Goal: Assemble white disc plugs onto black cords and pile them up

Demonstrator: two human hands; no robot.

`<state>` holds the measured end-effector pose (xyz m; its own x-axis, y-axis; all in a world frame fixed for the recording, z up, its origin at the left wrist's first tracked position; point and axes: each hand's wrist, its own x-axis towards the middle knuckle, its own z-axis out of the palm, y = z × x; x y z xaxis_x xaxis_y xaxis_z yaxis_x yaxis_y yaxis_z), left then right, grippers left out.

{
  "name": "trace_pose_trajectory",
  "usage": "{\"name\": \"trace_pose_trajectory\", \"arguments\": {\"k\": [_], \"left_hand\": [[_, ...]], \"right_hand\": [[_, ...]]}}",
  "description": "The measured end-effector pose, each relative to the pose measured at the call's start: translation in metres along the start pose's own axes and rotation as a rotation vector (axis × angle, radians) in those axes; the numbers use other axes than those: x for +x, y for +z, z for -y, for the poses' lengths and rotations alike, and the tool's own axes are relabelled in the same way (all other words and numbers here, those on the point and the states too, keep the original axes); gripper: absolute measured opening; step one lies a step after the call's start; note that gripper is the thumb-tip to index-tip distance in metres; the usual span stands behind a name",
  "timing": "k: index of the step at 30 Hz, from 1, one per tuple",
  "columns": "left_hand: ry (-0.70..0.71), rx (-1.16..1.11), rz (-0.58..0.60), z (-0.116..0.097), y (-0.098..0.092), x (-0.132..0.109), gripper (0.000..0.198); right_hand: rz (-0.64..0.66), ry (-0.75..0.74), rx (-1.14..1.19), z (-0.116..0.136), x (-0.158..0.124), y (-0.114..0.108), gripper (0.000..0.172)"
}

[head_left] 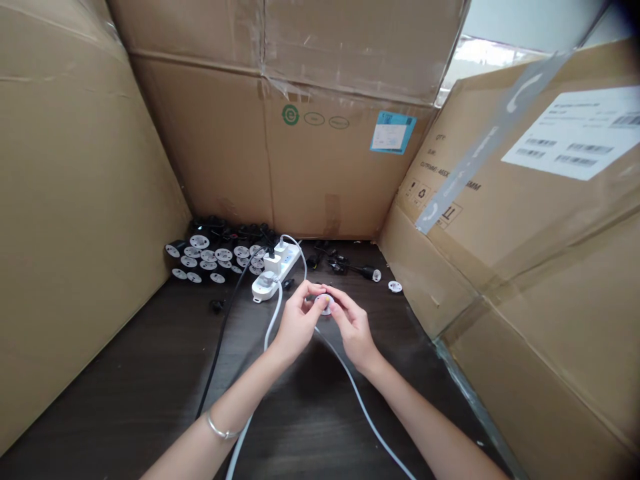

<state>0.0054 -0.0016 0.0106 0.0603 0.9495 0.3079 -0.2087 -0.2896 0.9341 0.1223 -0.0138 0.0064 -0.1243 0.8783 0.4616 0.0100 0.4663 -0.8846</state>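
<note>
Both hands meet over the dark table (150,387) and pinch a small round white part (325,303) between their fingertips. My left hand (296,323) grips it from the left, fingers curled. My right hand (353,327) grips it from the right. A thin white cable (350,383) runs from the part toward me under my right forearm. Just beyond the hands lies a white power strip (275,273) with plugs in it. Its white cord (270,327) and a black cord (220,347) run back toward me on the left.
Several small round white-faced parts (207,257) lie in a cluster at the back left. Black cabled pieces (345,263) and one loose white disc (395,287) lie at the back right. Tall cardboard boxes (320,153) wall in the table on the left, back and right.
</note>
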Motion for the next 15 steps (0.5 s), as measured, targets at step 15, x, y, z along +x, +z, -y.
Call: {"name": "trace_pose_trajectory", "arguments": {"k": [15], "left_hand": [[-0.036, -0.099, 0.074, -0.009, 0.001, -0.002, 0.022]], "right_hand": [[-0.011, 0.08, 0.153, 0.007, 0.003, -0.004, 0.025]]}}
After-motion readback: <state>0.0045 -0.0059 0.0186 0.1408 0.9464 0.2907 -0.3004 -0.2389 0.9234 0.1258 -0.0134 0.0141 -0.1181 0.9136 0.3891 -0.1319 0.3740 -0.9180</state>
